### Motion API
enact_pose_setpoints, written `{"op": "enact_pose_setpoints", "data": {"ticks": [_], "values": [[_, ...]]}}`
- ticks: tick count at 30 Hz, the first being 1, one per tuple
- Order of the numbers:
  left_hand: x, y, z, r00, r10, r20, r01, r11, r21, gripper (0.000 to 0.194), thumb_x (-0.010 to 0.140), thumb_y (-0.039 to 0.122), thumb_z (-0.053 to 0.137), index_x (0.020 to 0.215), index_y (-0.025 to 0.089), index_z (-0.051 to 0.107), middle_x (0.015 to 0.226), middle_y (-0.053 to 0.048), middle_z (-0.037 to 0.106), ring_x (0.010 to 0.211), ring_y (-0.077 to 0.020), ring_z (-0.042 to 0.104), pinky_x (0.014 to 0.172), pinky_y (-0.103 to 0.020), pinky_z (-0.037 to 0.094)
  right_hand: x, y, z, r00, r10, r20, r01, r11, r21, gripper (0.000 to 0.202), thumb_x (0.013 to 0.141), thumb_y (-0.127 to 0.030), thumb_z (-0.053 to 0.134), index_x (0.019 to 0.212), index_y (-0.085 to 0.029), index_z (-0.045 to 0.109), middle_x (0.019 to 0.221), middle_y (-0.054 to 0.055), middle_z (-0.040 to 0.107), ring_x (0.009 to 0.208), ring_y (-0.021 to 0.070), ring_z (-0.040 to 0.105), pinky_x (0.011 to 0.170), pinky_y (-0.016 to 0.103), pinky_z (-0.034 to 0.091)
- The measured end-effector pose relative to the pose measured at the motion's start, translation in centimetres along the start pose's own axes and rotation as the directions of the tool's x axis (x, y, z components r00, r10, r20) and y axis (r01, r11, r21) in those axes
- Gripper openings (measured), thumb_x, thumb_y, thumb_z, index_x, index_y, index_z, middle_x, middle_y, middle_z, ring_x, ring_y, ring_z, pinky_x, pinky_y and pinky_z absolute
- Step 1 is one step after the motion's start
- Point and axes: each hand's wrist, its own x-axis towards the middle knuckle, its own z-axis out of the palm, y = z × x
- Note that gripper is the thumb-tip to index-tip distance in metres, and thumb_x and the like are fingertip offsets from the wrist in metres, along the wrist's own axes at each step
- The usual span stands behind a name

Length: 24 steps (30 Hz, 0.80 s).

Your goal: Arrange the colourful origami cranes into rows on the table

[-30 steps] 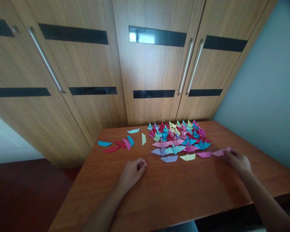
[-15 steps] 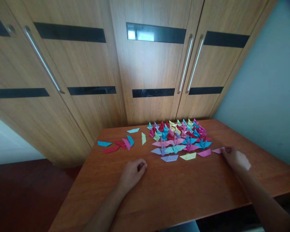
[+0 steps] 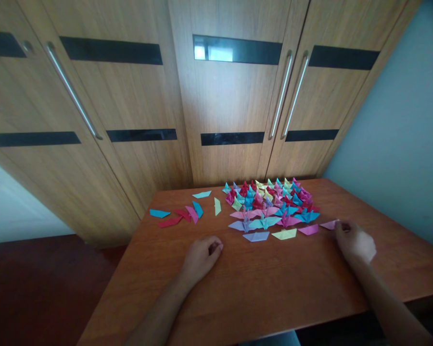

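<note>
My right hand (image 3: pixel 355 242) is at the right end of the front row, its fingers pinched at the tip of a pale pink flat-folded origami piece (image 3: pixel 329 224). Beside that piece lie a magenta (image 3: pixel 308 229), a pale yellow (image 3: pixel 284 234) and a lilac folded piece (image 3: pixel 256 236). Behind them stand several rows of colourful paper cranes (image 3: pixel 265 221) with spread wings, packed close together. My left hand (image 3: pixel 201 257) rests on the table with curled fingers, thumb near the forefinger, and nothing shows in it.
Several loose flat folded pieces lie on the left of the brown table (image 3: pixel 238 298), among them a blue one (image 3: pixel 159 213), a red one (image 3: pixel 170 222) and a yellow-green one (image 3: pixel 217 206). A wooden wardrobe (image 3: pixel 231 163) stands behind the table, and a pale wall (image 3: pixel 393 144) is at the right.
The whole view has shifted slightly to the right. My right hand has shifted a little at the pink piece's end. The left hand stays in place on the table.
</note>
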Motion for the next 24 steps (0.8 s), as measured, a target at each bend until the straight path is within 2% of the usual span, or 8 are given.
{"op": "enact_pose_setpoints", "data": {"ticks": [3,6,9,12,15,17,20,24], "values": [[0.0,-0.2,0.1,1.000,-0.018,0.006,0.018,0.998,-0.059,0.021,0.083,0.032,0.047,0.077,0.019,0.063,0.068,0.000,0.063,0.063,-0.0147,0.056,0.060,-0.023,0.039,-4.3,-2.9,-0.4,0.979,-0.195,-0.053,0.201,0.957,0.210,0.035,0.079,-0.048,0.048,0.090,-0.021,0.068,0.081,0.010,0.069,0.072,0.0266,0.063,0.060,0.033,0.043],[0.4,-0.9,-0.4,0.999,-0.033,-0.033,0.029,0.992,-0.121,0.021,0.083,0.031,0.046,0.081,0.019,0.063,0.073,-0.001,0.065,0.068,-0.0150,0.058,0.064,-0.023,0.042,-9.5,-6.3,-0.6,0.914,-0.402,-0.043,0.382,0.821,0.424,0.031,0.080,-0.045,0.049,0.086,-0.020,0.066,0.080,0.007,0.069,0.066,0.0207,0.062,0.062,0.028,0.045],[1.2,-2.5,-1.9,0.981,-0.053,-0.189,0.042,0.997,-0.058,0.019,0.083,0.029,0.047,0.088,0.020,0.062,0.087,-0.002,0.066,0.079,-0.0164,0.060,0.074,-0.026,0.045,-14.4,-9.7,-0.7,0.816,-0.577,0.013,0.485,0.697,0.528,0.031,0.084,-0.044,0.046,0.087,-0.020,0.065,0.082,0.007,0.069,0.066,0.0196,0.062,0.063,0.028,0.046],[1.8,-4.8,-4.5,0.930,-0.066,-0.361,0.122,0.984,0.133,0.020,0.083,0.026,0.046,0.093,0.020,0.062,0.094,-0.004,0.065,0.088,-0.0194,0.059,0.081,-0.030,0.045,-18.1,-12.4,-0.9,0.715,-0.690,0.112,0.522,0.633,0.572,0.026,0.086,-0.039,0.044,0.084,-0.021,0.064,0.079,0.005,0.068,0.067,0.0185,0.062,0.062,0.027,0.045],[1.7,-7.0,-7.0,0.862,-0.094,-0.498,0.272,0.915,0.297,0.023,0.083,0.025,0.046,0.097,0.019,0.063,0.101,-0.006,0.064,0.096,-0.0218,0.057,0.088,-0.033,0.043,-20.1,-13.9,-1.1,0.614,-0.764,0.198,0.550,0.594,0.588,0.023,0.086,-0.034,0.044,0.083,-0.023,0.063,0.076,0.002,0.067,0.067,0.0171,0.062,0.062,0.026,0.044],[1.4,-8.1,-8.2,0.829,-0.114,-0.548,0.364,0.853,0.373,0.026,0.082,0.026,0.046,0.100,0.018,0.063,0.104,-0.008,0.063,0.100,-0.0234,0.056,0.091,-0.035,0.042,-20.7,-14.2,-1.2,0.566,-0.791,0.232,0.573,0.579,0.580,0.021,0.086,-0.031,0.044,0.081,-0.023,0.063,0.074,0.001,0.066,0.065,0.0166,0.061,0.062,0.026,0.043],[0.9,-8.9,-8.8,0.812,-0.136,-0.568,0.457,0.753,0.473,0.033,0.082,0.031,0.047,0.108,0.018,0.062,0.108,-0.011,0.059,0.103,-0.0267,0.053,0.092,-0.038,0.040,-21.0,-14.1,-1.3,0.528,-0.810,0.256,0.609,0.571,0.551,0.021,0.085,-0.028,0.043,0.078,-0.023,0.062,0.072,0.001,0.065,0.064,0.0164,0.059,0.060,0.026,0.041],[0.5,-8.4,-8.6,0.822,-0.178,-0.540,0.510,0.651,0.562,0.035,0.084,0.036,0.045,0.110,0.020,0.061,0.114,-0.012,0.055,0.104,-0.0305,0.051,0.086,-0.042,0.042,-20.9,-14.0,-1.5,0.500,-0.822,0.273,0.632,0.561,0.534,0.019,0.085,-0.025,0.042,0.077,-0.023,0.059,0.073,0.001,0.064,0.065,0.0160,0.057,0.061,0.026,0.039]]}}
